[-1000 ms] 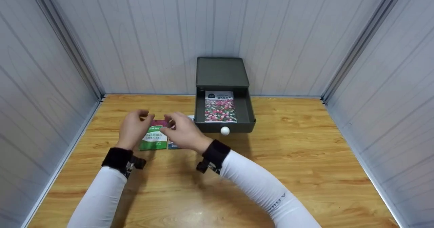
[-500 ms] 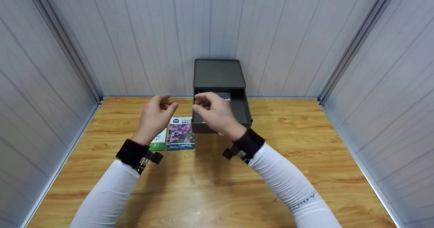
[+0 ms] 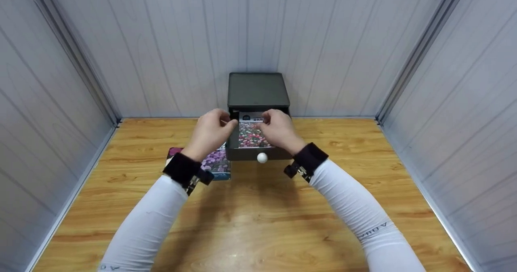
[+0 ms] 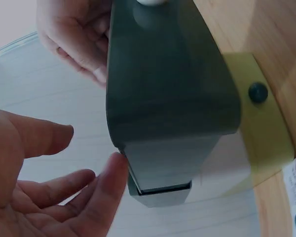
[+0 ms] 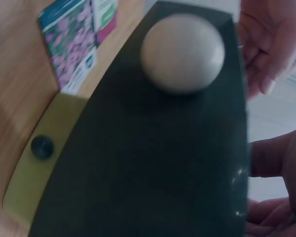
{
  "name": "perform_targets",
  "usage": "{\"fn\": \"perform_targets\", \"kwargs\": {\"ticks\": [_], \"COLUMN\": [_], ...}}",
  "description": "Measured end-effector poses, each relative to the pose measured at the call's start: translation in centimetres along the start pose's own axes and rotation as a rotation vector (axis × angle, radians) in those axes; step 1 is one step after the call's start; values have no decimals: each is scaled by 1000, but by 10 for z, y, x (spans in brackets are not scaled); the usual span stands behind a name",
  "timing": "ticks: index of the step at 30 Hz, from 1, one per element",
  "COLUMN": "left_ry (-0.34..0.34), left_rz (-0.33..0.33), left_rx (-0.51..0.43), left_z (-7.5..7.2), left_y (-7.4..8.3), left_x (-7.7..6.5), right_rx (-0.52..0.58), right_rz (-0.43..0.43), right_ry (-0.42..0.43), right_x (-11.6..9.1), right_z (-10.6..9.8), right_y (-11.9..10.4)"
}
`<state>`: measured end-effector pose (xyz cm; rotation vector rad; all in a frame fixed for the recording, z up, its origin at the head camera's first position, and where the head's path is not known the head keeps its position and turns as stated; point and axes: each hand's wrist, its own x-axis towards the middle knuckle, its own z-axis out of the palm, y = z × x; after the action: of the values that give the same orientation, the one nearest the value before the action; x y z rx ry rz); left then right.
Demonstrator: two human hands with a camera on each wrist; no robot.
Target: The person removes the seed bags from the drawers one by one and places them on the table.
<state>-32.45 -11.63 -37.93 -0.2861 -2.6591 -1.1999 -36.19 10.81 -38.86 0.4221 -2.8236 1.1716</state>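
Note:
A dark green drawer (image 3: 238, 154) with a white knob (image 3: 262, 157) stands pulled out of its box (image 3: 258, 89). In it lies a packet (image 3: 250, 135) printed with pink and red flowers. My left hand (image 3: 212, 132) is at the drawer's left side, thumb and fingers apart; in the left wrist view a fingertip comes right up to the drawer's edge. Over the right part of the packet is my right hand (image 3: 278, 129), its fingers loosely bent and the thumb apart in the right wrist view. Neither hand holds anything.
A packet with purple flowers (image 3: 219, 162) lies on the table left of the drawer, partly behind my left wrist. A green and magenta packet (image 5: 105, 15) is beside it. Below the open drawer, a yellow-green drawer (image 4: 264, 118) has a dark knob. Panel walls surround the table.
Both hands have moved right, from above the packets on the table to the open drawer. The right hand crossed the drawer to its right side. The drawer and packets stay put.

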Motion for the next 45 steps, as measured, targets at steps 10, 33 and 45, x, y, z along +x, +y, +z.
{"fn": "perform_targets", "kwargs": {"ticks": [10,33,45], "left_ry": [-75,-229,-184], "left_rz": [63,-27,-36], "left_rx": [197,626,601], "left_z": [15,71,75], "left_y": [24,43,42], "left_x": [12,33,35], "right_rx": [-228,-483,-367], "right_rz": [-7,-34,27], "right_ry": [-64,-135,-128], "right_x": [16,24,26], "right_z": [-7,-6,-9], "right_y": [12,13,14]}}
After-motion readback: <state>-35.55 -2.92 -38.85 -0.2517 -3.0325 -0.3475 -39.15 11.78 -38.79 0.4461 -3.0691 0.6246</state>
